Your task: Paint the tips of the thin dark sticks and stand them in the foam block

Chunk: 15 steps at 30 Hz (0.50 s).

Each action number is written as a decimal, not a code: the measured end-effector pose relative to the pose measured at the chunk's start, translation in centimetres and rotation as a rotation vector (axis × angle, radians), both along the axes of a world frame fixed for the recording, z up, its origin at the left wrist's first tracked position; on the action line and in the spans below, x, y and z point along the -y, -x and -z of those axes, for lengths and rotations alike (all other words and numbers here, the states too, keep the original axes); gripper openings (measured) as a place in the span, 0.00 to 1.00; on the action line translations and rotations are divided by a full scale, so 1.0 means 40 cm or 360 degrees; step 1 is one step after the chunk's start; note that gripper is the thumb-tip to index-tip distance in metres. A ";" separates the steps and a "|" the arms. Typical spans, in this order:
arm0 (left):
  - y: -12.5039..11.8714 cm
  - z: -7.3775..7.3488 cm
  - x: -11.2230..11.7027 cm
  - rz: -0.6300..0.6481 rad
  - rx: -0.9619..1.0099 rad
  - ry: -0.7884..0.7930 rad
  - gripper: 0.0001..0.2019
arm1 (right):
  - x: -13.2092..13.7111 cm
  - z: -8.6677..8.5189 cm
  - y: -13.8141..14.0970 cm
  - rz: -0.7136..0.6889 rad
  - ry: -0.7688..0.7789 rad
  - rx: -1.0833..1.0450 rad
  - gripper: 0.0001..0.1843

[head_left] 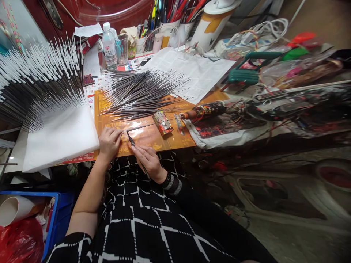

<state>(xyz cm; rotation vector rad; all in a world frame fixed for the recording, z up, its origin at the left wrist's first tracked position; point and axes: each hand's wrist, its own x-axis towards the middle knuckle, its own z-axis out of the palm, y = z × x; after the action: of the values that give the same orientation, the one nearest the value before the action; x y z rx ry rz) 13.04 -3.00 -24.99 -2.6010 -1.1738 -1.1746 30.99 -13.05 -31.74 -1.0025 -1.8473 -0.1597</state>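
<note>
L hand [109, 143] rests on an orange printed board [148, 140], and its fingers [117, 133] are almost closed; they seem to pinch the end of one thin dark rod [150, 126], which runs to the right over the board. R hand [146, 162] is closed around a small dark pointed tool [131, 139], maybe tweezers, but I cannot tell exactly. Its tip is near the rod, and a real touch cannot be seen. The rod looks v. light and stiff, but so thin that it can prob. bend or snap, so it seems best to hold it abt the middle, away from the sharp end. Many similar rods lie in a loose pile [142, 93] on the board, and others w/ white tips fan out above a white foam block [60, 138] on the left. A clear water bottle [109, 47] has a red label, not readable. The board has Chinese print, mostly unclear; a red edge strip [79, 157] shows small digits, perhaps 3713.
</note>
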 end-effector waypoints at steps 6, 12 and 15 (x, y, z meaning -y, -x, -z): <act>0.003 0.008 -0.003 -0.0034 -0.0038 0.0029 0.10 | 0.000 0.006 -0.006 -0.0034 -0.0072 -0.0063 0.33; 0.002 -0.022 0.021 -0.0105 -0.0151 0.0088 0.11 | 0.008 0.016 -0.024 -0.0155 -0.0129 -0.0069 0.33; 0.025 -0.090 0.039 -0.0169 -0.0192 0.0028 0.12 | 0.015 0.022 -0.032 -0.0201 -0.0152 -0.0048 0.35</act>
<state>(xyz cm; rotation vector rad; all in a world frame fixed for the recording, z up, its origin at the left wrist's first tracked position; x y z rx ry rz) 12.05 -4.56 -21.39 -2.5459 -1.2848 -0.9773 32.27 -13.63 -32.63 -0.8163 -1.8514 -0.1544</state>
